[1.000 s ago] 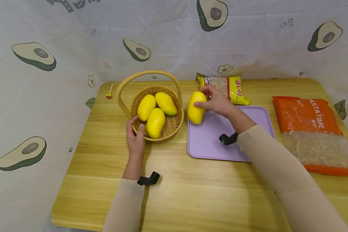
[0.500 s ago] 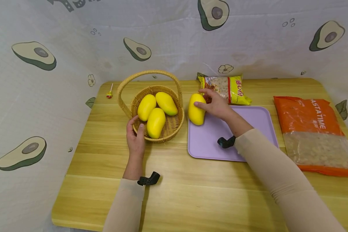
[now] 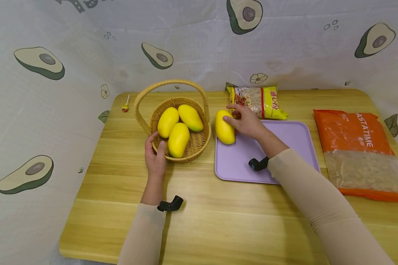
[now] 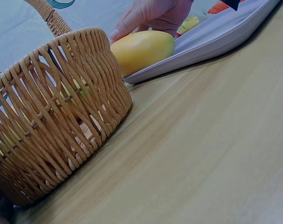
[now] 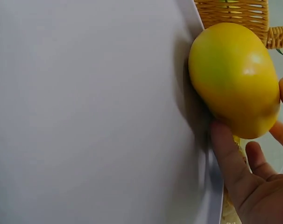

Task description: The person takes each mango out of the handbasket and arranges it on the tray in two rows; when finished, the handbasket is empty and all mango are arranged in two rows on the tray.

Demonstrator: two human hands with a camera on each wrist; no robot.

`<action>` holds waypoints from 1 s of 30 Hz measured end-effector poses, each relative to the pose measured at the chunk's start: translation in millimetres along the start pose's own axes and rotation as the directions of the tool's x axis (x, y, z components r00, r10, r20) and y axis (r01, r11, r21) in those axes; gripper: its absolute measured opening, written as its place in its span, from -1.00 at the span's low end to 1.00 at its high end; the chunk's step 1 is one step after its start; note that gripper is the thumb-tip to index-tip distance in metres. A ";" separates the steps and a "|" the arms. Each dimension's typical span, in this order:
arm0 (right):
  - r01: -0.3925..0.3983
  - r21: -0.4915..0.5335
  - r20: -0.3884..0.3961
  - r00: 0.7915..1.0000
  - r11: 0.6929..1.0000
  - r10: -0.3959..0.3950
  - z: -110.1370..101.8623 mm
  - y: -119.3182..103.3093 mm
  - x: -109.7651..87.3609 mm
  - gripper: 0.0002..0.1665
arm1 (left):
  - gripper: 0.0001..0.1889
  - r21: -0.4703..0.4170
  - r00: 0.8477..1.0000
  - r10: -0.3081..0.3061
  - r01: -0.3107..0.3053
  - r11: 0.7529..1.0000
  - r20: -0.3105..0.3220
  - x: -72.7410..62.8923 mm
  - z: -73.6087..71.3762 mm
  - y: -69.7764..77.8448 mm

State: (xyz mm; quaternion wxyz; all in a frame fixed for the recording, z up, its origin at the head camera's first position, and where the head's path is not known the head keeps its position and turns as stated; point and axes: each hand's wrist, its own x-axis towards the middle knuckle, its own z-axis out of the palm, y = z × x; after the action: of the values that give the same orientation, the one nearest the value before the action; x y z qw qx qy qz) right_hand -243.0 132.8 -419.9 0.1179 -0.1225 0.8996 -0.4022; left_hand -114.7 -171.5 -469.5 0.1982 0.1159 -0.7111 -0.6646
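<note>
A yellow mango [image 3: 224, 127] is at the left edge of the lilac tray [image 3: 238, 171]. My right hand [image 3: 247, 121] holds it from the right, thumb on the near side and fingertips at its far end. In the right wrist view, the mango [image 5: 235, 79] lies across the tray's rim. To the left stands a wicker basket [image 3: 199, 147] with a tall arched handle, holding three more mangoes [image 3: 179, 140]. My left hand [image 3: 155, 158] rests against the basket's near left side, thumb and fingers spread along it. In the left wrist view that hand is mostly out of frame.
A yellow snack bag [image 3: 268, 103] lies behind the tray, close to my right hand. A large orange and clear bag [image 3: 358, 136] is on the right. A small lollipop [image 3: 125, 106] lies at the table's back left. Avocado-print cloth [image 3: 199, 44] hangs behind the table [image 3: 202, 221].
My right hand has brought the mango slightly down and toward me onto the tray's left edge, and the mango's tilt has turned. My left hand and the basket have stayed in place.
</note>
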 end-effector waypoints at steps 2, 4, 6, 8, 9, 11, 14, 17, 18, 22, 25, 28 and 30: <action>0.003 -0.004 -0.001 1.000 1.000 -0.003 0.3 -0.1 -0.1 -0.38 | -0.58 -0.007 1.000 0.004 -0.004 1.000 0.003 0.3 0.1 -0.4; 0.000 -0.003 -0.004 1.000 1.000 0.000 0.3 -1.5 -1.2 -0.41 | -0.58 -0.009 1.000 0.006 -0.006 1.000 0.005 0.4 0.2 -0.1; -0.005 -0.005 -0.005 1.000 1.000 0.005 0.5 -3.0 -2.3 -0.44 | -0.58 -0.005 1.000 0.005 -0.005 1.000 0.005 0.4 0.1 0.3; -0.010 -0.006 -0.015 1.000 1.000 0.009 0.8 -4.5 -3.8 -0.45 | -0.58 -0.005 1.000 0.005 -0.005 1.000 0.003 0.4 0.1 0.3; -0.012 -0.006 -0.022 1.000 1.000 0.012 1.0 -5.0 -4.3 -0.45 | -0.59 -0.007 1.000 0.006 -0.006 1.000 0.003 0.3 0.1 0.4; -0.014 -0.009 -0.038 0.999 1.000 0.014 1.9 -5.4 -4.8 -0.45 | -0.59 -0.013 1.000 0.008 -0.008 1.000 0.001 0.3 0.3 0.5; -0.013 -0.006 -0.068 0.998 1.000 0.013 3.3 -6.9 -6.3 -0.45 | -0.58 -0.021 1.000 0.008 -0.008 1.000 0.000 0.9 0.9 0.9; -0.018 -0.003 -0.089 0.996 1.000 0.018 4.8 -8.5 -7.5 -0.44 | -0.56 -0.023 1.000 0.001 -0.001 1.000 -0.001 1.7 1.5 1.1; -0.021 -0.003 -0.095 0.995 1.000 0.020 5.3 -8.9 -7.8 -0.44 | -0.56 -0.026 1.000 -0.002 0.002 1.000 -0.001 1.6 1.6 1.0; -0.037 -0.007 -0.108 0.993 0.999 0.036 7.0 -8.5 -8.3 -0.42 | -0.55 -0.031 1.000 -0.006 0.006 0.999 0.004 1.5 1.4 0.0; -0.047 -0.007 -0.114 0.992 0.999 0.046 7.2 -7.9 -8.3 -0.42 | -0.57 -0.023 1.000 -0.006 0.006 1.000 0.005 1.0 0.9 0.2; -0.059 0.004 -0.110 0.992 0.998 0.059 7.0 -7.8 -8.4 -0.39 | -0.58 -0.010 1.000 -0.003 0.003 1.000 0.005 0.5 0.3 0.4; -0.071 0.010 -0.102 0.992 0.997 0.072 6.9 -8.3 -8.8 -0.35 | -0.58 -0.010 1.000 0.000 0.000 1.000 0.008 -0.1 0.0 0.6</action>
State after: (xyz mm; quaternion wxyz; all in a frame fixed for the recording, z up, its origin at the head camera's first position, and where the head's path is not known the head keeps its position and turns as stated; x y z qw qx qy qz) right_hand -231.4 125.4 -417.1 0.0862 -0.0691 0.9071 -0.4063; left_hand -114.6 -171.3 -468.9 0.1960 0.1122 -0.7086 -0.6684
